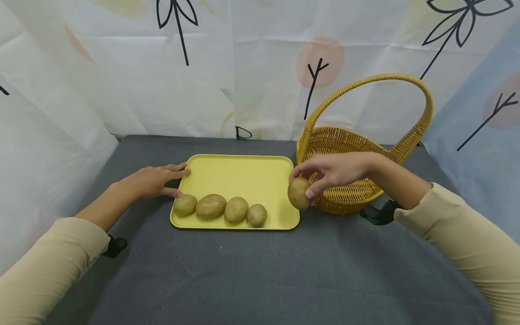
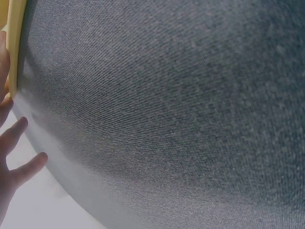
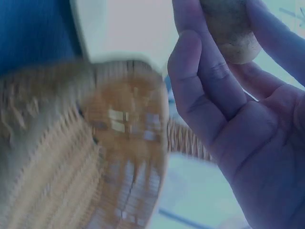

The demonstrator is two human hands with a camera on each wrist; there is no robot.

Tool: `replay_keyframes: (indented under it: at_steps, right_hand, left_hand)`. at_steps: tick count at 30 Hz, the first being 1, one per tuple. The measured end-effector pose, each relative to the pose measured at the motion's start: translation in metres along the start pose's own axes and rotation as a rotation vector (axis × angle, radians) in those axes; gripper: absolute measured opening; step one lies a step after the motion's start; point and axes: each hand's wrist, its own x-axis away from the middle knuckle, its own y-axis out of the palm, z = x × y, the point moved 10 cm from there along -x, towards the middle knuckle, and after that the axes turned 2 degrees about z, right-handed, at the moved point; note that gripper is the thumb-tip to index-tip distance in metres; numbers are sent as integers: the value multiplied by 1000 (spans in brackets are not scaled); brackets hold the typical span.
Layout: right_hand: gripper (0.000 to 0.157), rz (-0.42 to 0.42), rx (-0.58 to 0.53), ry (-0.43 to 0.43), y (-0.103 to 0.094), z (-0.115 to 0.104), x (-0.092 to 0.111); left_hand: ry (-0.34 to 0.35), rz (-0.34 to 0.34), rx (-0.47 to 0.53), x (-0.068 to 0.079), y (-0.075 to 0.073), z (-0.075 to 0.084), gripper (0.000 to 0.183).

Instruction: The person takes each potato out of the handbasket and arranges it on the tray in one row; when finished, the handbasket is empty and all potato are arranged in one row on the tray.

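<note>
In the head view, my right hand point(image 1: 331, 174) pinches a potato point(image 1: 299, 193) between thumb and fingers, over the right edge of the yellow tray point(image 1: 235, 174) and in front of the wicker basket point(image 1: 345, 198). The right wrist view shows the same potato point(image 3: 231, 28) high in the fingers, with the basket point(image 3: 128, 100) beside the hand. My left hand point(image 1: 156, 180) rests at the tray's left edge with its fingers extended. Several potatoes stand in a row along the tray's front side: an oval potato point(image 1: 211, 206) and a smaller potato point(image 1: 257, 215) are among them.
The basket's tall handle point(image 1: 378, 77) arches above my right forearm. A dark grey cloth point(image 1: 243, 275) covers the table. Behind it hangs a white patterned curtain point(image 1: 260, 67). Dark straps point(image 1: 115, 247) show at both wrists.
</note>
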Motion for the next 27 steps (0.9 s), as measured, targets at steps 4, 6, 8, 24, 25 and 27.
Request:
replay_keyframes:
  at_steps: [4, 6, 8, 24, 25, 27]
  right_hand:
    - [46, -6, 18, -28, 19, -5, -15]
    - [48, -6, 54, -36, 28, -5, -22]
    - [49, -8, 72, -28, 37, -3, -28]
    - [44, 90, 131, 3, 55, 17, -49]
    - [46, 99, 131, 6, 55, 18, -49]
    - [50, 125, 126, 6, 54, 20, -49]
  left_hand:
    - [-4, -3, 1, 0, 1, -1, 80]
    - [-7, -4, 4, 0, 2, -2, 80]
    - [-5, -4, 4, 0, 2, -2, 80]
    - [-6, 10, 21, 1, 1, -1, 78]
    - [-7, 9, 24, 0, 1, -1, 78]
    - [-11, 7, 30, 0, 2, -2, 78]
